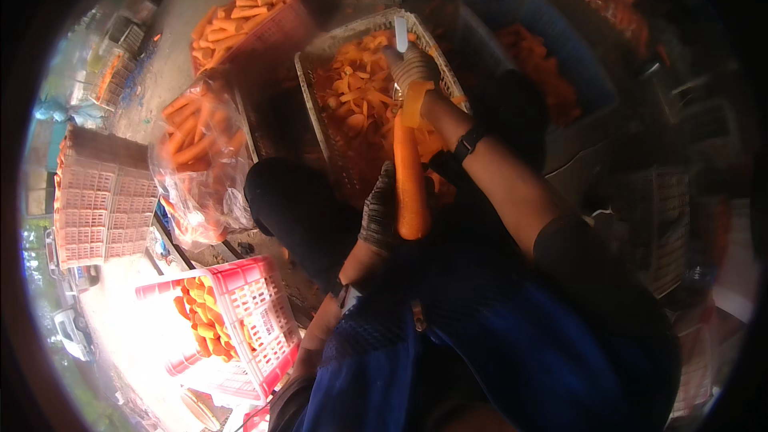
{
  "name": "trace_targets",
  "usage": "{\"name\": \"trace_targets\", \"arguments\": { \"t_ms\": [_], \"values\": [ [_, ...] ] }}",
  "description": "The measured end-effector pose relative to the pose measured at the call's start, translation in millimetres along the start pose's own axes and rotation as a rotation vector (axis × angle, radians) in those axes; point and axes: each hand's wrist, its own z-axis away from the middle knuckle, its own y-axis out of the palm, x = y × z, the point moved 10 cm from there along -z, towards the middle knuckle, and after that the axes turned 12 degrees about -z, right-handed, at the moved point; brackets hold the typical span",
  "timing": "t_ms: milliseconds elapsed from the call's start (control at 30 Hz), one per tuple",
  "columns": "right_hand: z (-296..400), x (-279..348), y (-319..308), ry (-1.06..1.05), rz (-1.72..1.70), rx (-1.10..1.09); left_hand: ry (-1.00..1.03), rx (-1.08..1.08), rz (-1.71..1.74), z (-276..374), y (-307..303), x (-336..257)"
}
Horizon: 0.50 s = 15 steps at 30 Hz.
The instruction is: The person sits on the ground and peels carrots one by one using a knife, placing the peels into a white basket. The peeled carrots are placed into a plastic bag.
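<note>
A large carrot (410,186) lies lengthwise in front of me, over the near end of a pale plastic crate (312,99) filled with carrot peelings (360,84). My left hand (379,210), in a striped knit glove, holds the carrot from its left side; part of the fingers is hidden behind it. My right hand (414,66), gloved too, grips a peeler with a pale handle (401,35) at the carrot's far end. A wide orange strip of peel (415,102) curls over the peeler beside my right wrist.
Whole carrots fill a red crate (285,36) and a clear plastic bag (225,192) at the left. A red-and-white crate (258,324) holds cut carrot pieces. Stacked crates (105,198) stand far left; a blue tub (576,42) with orange pieces sits right.
</note>
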Motion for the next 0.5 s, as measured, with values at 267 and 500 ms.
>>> {"name": "trace_targets", "arguments": {
  "t_ms": [267,500],
  "values": [
    [129,88,13,-0.103,-0.652,0.303,0.111,-0.035,0.110,-24,-28,-58],
    [139,70,24,-0.075,-0.411,0.270,0.138,-0.235,0.082,-45,-36,-40]
  ]
}}
